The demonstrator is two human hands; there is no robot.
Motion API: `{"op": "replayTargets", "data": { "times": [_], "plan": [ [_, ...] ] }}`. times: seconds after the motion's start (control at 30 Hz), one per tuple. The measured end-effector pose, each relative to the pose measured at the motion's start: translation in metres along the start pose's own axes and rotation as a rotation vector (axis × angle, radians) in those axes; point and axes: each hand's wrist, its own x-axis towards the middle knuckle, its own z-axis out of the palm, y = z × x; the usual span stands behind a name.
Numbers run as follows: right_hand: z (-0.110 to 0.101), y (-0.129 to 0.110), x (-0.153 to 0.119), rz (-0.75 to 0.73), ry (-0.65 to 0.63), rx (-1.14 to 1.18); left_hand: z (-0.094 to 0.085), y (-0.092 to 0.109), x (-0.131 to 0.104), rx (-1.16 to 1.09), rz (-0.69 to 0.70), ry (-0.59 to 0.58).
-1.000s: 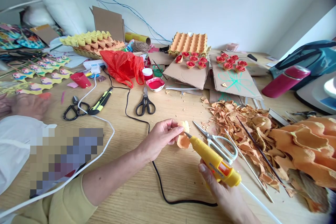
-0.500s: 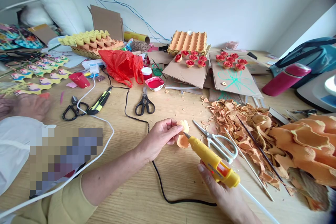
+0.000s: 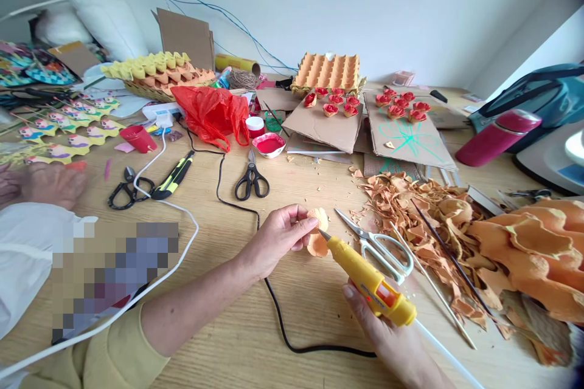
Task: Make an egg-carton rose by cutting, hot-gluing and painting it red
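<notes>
My left hand (image 3: pixel 287 228) pinches a small orange egg-carton piece (image 3: pixel 318 246) with petal-like lobes, above the middle of the table. Wrapped around a yellow hot glue gun (image 3: pixel 369 279), my right hand (image 3: pixel 381 328) points its nozzle at that piece, close to my left fingertips. A white glue stick (image 3: pixel 449 352) runs out of the gun's rear, and a small red light shows on its side. White-handled scissors (image 3: pixel 378 246) lie just beyond the gun. Whether the nozzle touches the piece, I cannot tell.
Carton scraps (image 3: pixel 410 206) and an orange egg tray (image 3: pixel 529 249) spread along the right. Red flowers stand on cardboard sheets (image 3: pixel 323 124) behind. Black scissors (image 3: pixel 252 179), a red paint dish (image 3: pixel 269 144) and a utility knife (image 3: pixel 173 176) lie ahead. A co-worker's hands (image 3: pixel 50 185) are far left.
Almost nothing differs. My left hand, the carton piece and the glue gun keep their places; the co-worker's blurred hand at far left shifts very slightly.
</notes>
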Motion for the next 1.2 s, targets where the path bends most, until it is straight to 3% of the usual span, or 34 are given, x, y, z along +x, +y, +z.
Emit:
{"op": "replayTargets", "data": {
  "times": [0.2,0.43,0.6,0.8,1.2],
  "plan": [
    [-0.0017,-0.0052,-0.0024,0.106,0.035,0.000,0.0005,0.0003,-0.0003,0.048,0.014,-0.012],
    [-0.0016,-0.0050,0.0023,-0.012,-0.007,0.010,-0.0003,0.0015,-0.0001,0.036,0.040,0.005],
    [-0.0025,-0.0045,0.0016,0.003,0.023,-0.012,0.0001,0.0015,-0.0010,0.041,0.016,-0.002],
    [-0.0023,-0.0004,-0.0015,0.070,-0.073,-0.011,0.0005,0.0036,-0.0004,-0.014,0.018,0.010],
    [-0.0032,-0.0030,-0.0011,0.083,-0.068,0.015,0.0003,0.0033,0.0004,-0.132,-0.048,0.008]
  ]
}}
